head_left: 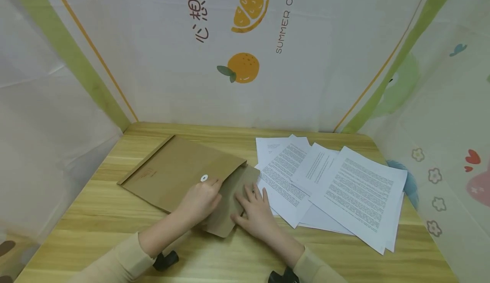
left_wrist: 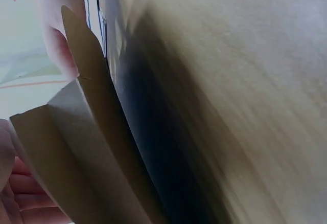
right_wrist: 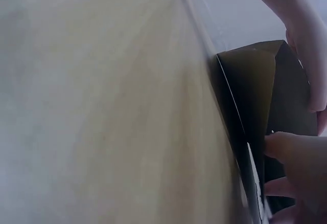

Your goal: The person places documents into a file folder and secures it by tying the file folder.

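A brown kraft paper document envelope [head_left: 187, 159] lies slanted on the left half of the table, its mouth toward the right. My left hand [head_left: 203, 198] grips the front panel at the mouth, beside a white round button [head_left: 204, 178]. In the left wrist view the envelope's side fold [left_wrist: 76, 106] stands spread, so the mouth gapes. My right hand [head_left: 256, 215] rests on the opened-out flap [head_left: 226, 219] with its fingers spread. What lies inside the envelope is hidden.
Several loose printed sheets [head_left: 356, 193] overlap on the right side of the wooden table [head_left: 237, 257], partly beside the flap. Black wrist-worn devices [head_left: 166, 261] show below both forearms. Printed curtains [head_left: 306, 83] stand behind and at the sides.
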A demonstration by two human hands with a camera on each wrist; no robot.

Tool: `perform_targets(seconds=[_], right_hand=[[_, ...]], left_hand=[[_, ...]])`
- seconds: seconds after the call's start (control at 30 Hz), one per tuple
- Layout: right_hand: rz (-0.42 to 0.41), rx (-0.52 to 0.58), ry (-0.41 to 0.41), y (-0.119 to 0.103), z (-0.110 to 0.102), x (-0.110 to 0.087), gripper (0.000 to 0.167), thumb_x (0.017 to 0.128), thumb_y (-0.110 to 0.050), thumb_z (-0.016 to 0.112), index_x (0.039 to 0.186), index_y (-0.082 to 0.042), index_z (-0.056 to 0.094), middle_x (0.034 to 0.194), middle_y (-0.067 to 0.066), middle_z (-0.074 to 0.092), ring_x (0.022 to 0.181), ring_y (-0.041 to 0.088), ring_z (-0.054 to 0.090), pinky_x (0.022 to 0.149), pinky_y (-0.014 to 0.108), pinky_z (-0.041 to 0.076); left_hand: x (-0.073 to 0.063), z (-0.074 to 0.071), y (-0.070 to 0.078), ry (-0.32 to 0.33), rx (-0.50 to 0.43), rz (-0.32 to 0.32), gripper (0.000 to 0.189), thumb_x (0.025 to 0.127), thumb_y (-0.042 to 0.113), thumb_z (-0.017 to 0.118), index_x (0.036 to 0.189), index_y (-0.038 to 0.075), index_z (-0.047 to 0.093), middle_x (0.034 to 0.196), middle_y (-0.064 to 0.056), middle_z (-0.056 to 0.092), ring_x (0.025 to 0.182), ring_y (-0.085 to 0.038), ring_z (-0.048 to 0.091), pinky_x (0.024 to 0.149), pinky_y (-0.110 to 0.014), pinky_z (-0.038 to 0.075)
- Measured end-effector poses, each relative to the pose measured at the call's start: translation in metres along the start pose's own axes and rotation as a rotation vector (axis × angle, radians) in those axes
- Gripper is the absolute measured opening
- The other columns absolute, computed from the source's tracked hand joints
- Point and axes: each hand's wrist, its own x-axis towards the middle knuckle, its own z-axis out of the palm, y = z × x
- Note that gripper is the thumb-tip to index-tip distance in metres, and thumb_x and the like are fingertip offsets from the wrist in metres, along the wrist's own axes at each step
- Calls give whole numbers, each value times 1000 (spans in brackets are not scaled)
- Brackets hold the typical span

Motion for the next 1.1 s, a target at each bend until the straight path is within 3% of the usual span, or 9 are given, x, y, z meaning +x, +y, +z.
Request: perform_targets(seconds=[0.3,0.57,0.87,1.1], right_hand=[[-4,-36,-77,0,-1,2,61,89,-52,59,134,-12,56,145,24,37,136,43,26,110,59,16],[12,-10,-109,0,1,4,63,89,-52,59,137,-11,52,147,23,35,138,40,25,111,56,15],[-12,-21,-111,5,-2,5,64,88,-51,62,136,-9,53,145,21,39,136,36,30,110,55,20],[-28,-11,-125,10,-5,5,64,88,-51,61,137,-10,52,147,18,37,138,33,28,111,54,17]], left_hand=[[-6,3,-4,42,0,27,34,75,-2,75,105,-14,64,102,-27,65,79,-32,69,55,-29,56],[-8,7,-8,54,11,56,35,74,-1,75,105,-14,64,102,-27,65,82,-33,68,56,-30,56],[-11,24,-6,-11,58,60,29,74,4,68,101,-7,68,100,-21,67,85,-32,67,57,-36,56],[-11,28,-2,-40,67,41,35,74,7,72,107,-3,67,104,-19,65,90,-33,65,56,-38,56]])
